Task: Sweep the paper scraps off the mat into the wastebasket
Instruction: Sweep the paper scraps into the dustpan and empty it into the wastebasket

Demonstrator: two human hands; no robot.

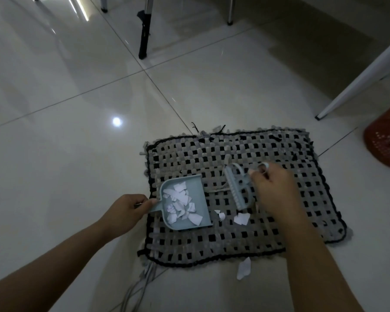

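Observation:
A grey and black woven mat (279, 154) lies on the tiled floor. My left hand (128, 207) grips the handle of a light blue dustpan (200, 194) resting on the mat's left side, with several white paper scraps (180, 203) inside it. My right hand (273, 190) holds a light blue hand brush (234, 188) by its handle, bristles down on the mat, just right of the pan. Two loose scraps (241, 219) lie on the mat below the brush. One more scrap (244, 269) sits on the floor past the mat's near edge. An orange mesh wastebasket (385, 138) stands at the right edge.
A white table leg (356, 82) slants down near the wastebasket. A black stand leg (144, 34) and metal chair legs (230, 12) stand at the back. Grey cords (142, 282) trail from the mat's near left corner across the glossy tiles.

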